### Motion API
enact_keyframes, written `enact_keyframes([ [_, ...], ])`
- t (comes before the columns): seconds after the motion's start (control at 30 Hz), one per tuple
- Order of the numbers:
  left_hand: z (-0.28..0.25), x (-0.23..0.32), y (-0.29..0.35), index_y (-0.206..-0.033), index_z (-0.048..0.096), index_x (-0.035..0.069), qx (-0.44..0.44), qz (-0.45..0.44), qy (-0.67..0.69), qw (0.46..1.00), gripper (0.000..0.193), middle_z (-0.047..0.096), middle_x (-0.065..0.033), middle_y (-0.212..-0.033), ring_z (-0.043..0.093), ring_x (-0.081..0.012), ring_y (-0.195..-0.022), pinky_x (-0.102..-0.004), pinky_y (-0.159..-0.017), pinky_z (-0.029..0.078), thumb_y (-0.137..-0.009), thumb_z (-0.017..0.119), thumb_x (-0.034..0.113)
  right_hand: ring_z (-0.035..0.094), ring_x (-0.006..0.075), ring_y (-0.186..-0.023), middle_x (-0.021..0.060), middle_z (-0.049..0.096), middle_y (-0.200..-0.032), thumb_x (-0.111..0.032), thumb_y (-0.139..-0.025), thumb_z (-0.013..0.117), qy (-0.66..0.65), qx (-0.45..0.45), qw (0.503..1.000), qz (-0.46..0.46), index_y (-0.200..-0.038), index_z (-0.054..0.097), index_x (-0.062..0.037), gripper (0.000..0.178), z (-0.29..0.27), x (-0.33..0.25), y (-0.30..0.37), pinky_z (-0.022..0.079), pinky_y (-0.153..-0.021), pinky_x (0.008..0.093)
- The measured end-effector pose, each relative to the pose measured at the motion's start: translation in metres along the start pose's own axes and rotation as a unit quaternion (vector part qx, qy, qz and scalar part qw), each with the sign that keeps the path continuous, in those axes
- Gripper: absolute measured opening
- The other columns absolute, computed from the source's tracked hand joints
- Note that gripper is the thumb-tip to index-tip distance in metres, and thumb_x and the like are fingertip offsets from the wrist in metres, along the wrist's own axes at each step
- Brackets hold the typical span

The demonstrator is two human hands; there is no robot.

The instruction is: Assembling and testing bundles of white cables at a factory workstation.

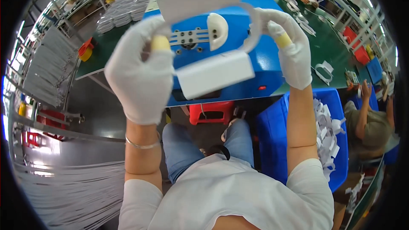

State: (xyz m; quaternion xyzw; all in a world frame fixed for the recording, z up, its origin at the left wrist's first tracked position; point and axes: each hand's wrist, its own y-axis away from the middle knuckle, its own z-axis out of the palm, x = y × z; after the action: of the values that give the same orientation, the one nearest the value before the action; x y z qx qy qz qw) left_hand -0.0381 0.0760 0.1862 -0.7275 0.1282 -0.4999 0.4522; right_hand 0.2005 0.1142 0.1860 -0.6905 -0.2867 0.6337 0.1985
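A blurred white strap loop (254,27) with two broad flat white flaps is stretched between my gloved hands. The upper flap (200,2) and the lower flap (217,74) tilt upward to the right. My left hand (142,70) is closed on the loop's left end, yellow wrapping on its thumb. My right hand (294,53) pinches the right side, its thumb wrapped the same way. Behind the loop stands a blue machine (266,61). On it are a slotted metal bracket (187,37) and a white half-round block (219,32).
A blue bin (272,132) with many white pieces (328,140) stands by my right arm. A red stool (211,113) is under the green table (93,66). Clear plastic trays (123,15) are stacked at the far left. Other people sit beyond the machine and at the right.
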Motion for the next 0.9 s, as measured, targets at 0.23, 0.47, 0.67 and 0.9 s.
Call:
enact_keyframes([
  [0.23, -0.012, -0.03, -0.028, -0.1, 0.068, -0.001, -0.019, 0.082, -0.159, 0.984, 0.018, 0.066, -0.0038, -0.08, 0.057, -0.0052, -0.061, -0.0194, -0.055, 0.046, -0.083, 0.064, 0.003, 0.058, 0.0146, -0.1, 0.007, 0.063, -0.107, -0.03, -0.092, 0.06, 0.11, -0.023, 0.994, -0.013, -0.114, 0.06, -0.0012, 0.036, 0.047, 0.017, -0.017, 0.044, -0.092, 0.0274],
  [0.47, -0.007, -0.061, -0.01, -0.109, 0.06, 0.0, -0.012, -0.091, 0.076, 0.993, 0.028, 0.06, -0.002, -0.089, 0.052, -0.0044, -0.07, -0.0188, -0.057, 0.043, -0.094, 0.058, 0.024, 0.057, 0.0143, -0.102, 0.007, 0.062, -0.107, -0.03, -0.092, 0.06, 0.095, -0.09, 0.99, 0.053, -0.116, 0.059, -0.0018, 0.037, 0.04, 0.015, -0.026, 0.041, -0.095, 0.0269],
  [0.67, -0.005, -0.055, 0.056, -0.092, 0.058, 0.001, -0.122, -0.332, 0.198, 0.914, 0.032, 0.061, -0.0055, -0.076, 0.055, -0.007, -0.055, -0.0198, -0.044, 0.043, -0.091, 0.061, 0.033, 0.056, 0.0122, -0.103, 0.0062, 0.06, -0.112, -0.028, -0.09, 0.063, 0.135, -0.106, 0.985, 0.005, -0.123, 0.053, 0.0001, 0.045, 0.051, 0.009, -0.049, 0.042, -0.091, 0.0244],
  [0.9, 0.008, -0.072, 0.055, -0.105, 0.058, -0.008, -0.153, -0.328, 0.417, 0.834, 0.027, 0.066, -0.0185, -0.091, 0.064, -0.0169, -0.06, -0.0267, -0.051, 0.055, -0.091, 0.055, 0.015, 0.053, 0.0081, -0.075, 0.0017, 0.062, -0.081, -0.007, -0.087, 0.062, 0.193, -0.173, 0.965, -0.049, -0.091, 0.06, 0.0003, 0.009, 0.069, -0.001, -0.076, 0.045, -0.073, 0.0216],
])
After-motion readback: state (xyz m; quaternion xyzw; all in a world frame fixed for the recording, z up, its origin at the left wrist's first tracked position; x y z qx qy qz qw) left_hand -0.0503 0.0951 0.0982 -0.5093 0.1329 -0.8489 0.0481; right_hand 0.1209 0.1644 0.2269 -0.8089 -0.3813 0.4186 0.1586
